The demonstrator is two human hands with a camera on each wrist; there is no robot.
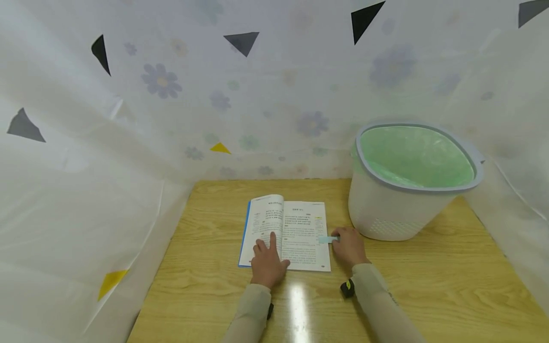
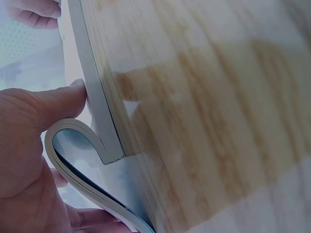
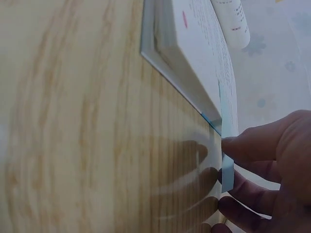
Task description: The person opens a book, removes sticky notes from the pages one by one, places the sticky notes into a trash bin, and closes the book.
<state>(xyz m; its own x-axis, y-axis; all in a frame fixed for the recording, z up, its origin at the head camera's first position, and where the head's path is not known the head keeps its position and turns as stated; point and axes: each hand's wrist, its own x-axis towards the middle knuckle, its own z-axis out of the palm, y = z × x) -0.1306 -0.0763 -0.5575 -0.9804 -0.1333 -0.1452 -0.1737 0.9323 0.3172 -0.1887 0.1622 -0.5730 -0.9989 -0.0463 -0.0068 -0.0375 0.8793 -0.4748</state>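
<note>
An open book (image 1: 300, 255) with a blue cover edge lies on the wooden table, its left pages arched near the spine. My left hand (image 1: 268, 266) rests on it with fingers spread over the left page. In the left wrist view, that thumb (image 2: 68, 102) presses beside the spine. At the right page's outer edge, my right hand (image 1: 350, 247) pinches a light blue bookmark (image 1: 323, 239), a flat strip lying partly over the page. The right wrist view shows the bookmark's end (image 3: 227, 177) sticking out past the pages, between thumb and fingers.
A white basket (image 1: 386, 214) with a grey rim and green lining stands to the right, close behind my right hand. Pale flowered sheeting (image 1: 274, 95) hangs behind the table (image 1: 206, 286) and along its sides. A black device (image 1: 348, 288) sits by the right wrist.
</note>
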